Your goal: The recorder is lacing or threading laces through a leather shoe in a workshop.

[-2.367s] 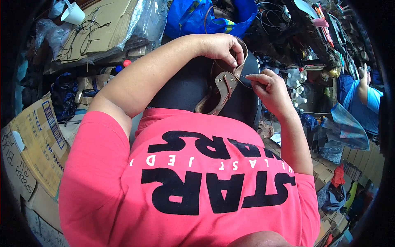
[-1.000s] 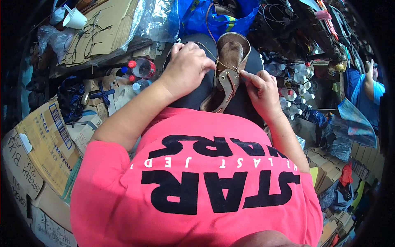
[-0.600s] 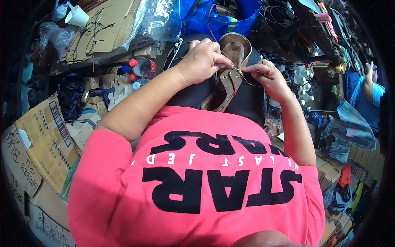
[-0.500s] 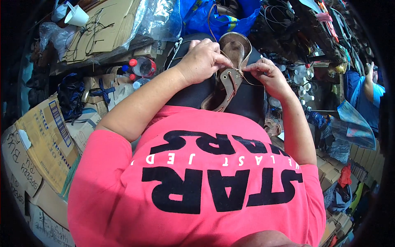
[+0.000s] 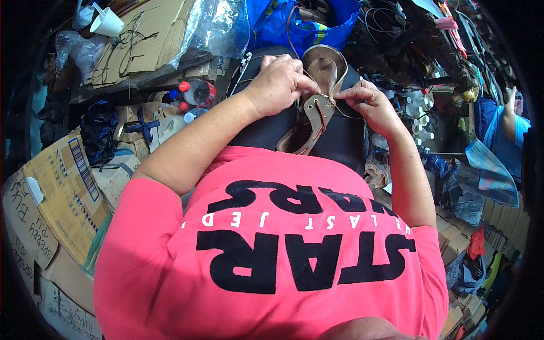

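A brown and grey leather shoe upper [image 5: 323,69] lies across my dark-clad lap, its curved heel part away from me. Metal eyelets and a brown lace show on its eyelet flap [image 5: 315,111], which points toward me. My left hand [image 5: 279,83] is closed in a pinch at the seam beside the top of this flap. Across from it, my right hand [image 5: 372,106] pinches a thin thread [image 5: 349,117] close to the same edge. The thread's tail loops below the right fingers. Whether a needle is in either pinch is too small to see.
A blue bag [image 5: 309,33] stands just beyond my knees. To the left are flat cardboard sheets [image 5: 141,48], a white cup [image 5: 106,24], plastic bottles [image 5: 199,92] and cardboard boxes [image 5: 62,192]. Several small bottles [image 5: 418,116] stand at right; another person's arm [image 5: 509,122] shows farther right.
My right fingertips have shifted very slightly to the right from the seam. My left hand and the shoe upper stay nearly where they were.
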The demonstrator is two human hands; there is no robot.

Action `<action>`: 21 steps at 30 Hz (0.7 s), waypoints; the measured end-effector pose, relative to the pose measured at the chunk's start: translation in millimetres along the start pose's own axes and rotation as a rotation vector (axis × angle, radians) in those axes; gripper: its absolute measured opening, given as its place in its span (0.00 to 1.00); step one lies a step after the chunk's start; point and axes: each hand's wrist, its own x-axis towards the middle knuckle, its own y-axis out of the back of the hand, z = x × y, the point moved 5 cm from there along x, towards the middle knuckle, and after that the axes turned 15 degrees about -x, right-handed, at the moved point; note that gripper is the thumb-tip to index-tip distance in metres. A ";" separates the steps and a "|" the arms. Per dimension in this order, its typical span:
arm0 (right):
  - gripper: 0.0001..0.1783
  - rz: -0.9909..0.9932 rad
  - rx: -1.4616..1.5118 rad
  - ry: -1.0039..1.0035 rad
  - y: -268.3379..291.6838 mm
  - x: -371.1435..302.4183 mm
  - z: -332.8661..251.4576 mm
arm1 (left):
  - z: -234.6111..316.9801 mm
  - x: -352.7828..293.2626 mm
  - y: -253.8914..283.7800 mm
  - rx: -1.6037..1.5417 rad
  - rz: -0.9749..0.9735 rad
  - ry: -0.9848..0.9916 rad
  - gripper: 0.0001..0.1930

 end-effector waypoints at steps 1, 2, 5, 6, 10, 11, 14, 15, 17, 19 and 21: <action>0.20 0.000 0.001 0.001 0.4 -0.3 -0.6 | 0.8 0.0 -0.3 -0.008 -0.002 -0.007 0.11; 0.20 -0.008 0.019 -0.001 0.3 -1.0 -1.1 | 1.6 0.2 -0.6 -0.016 -0.004 -0.015 0.11; 0.21 -0.038 0.072 -0.019 0.3 -1.4 -0.1 | 1.7 2.1 -3.2 -0.030 -0.039 0.029 0.10; 0.21 -0.059 0.106 -0.035 -0.5 -1.4 1.0 | 1.4 3.6 -4.2 -0.030 -0.039 0.029 0.10; 0.21 -0.012 0.051 0.043 -1.2 2.3 -1.4 | -3.0 18.9 -8.4 -0.088 -0.122 -0.006 0.08; 0.19 0.000 0.055 0.048 -1.0 2.3 -1.7 | -2.9 21.5 -9.9 -0.122 -0.162 -0.023 0.08; 0.17 0.004 0.020 0.014 1.0 -3.0 -11.0 | 6.4 14.4 -3.8 -0.089 -0.118 -0.042 0.08; 0.16 -0.006 -0.021 -0.025 0.7 -6.4 -14.8 | 11.9 10.1 0.6 -0.067 -0.081 -0.041 0.08; 0.17 0.013 -0.072 -0.053 -1.1 -12.2 -18.6 | 18.0 1.8 4.6 -0.061 -0.082 -0.008 0.10; 0.17 0.080 -0.029 -0.056 -2.1 -14.5 -18.8 | 12.8 -4.5 6.3 -0.119 -0.020 0.124 0.11; 0.17 0.088 0.005 -0.098 -5.9 -13.3 -19.6 | 9.3 -4.1 4.1 -0.138 -0.023 0.182 0.11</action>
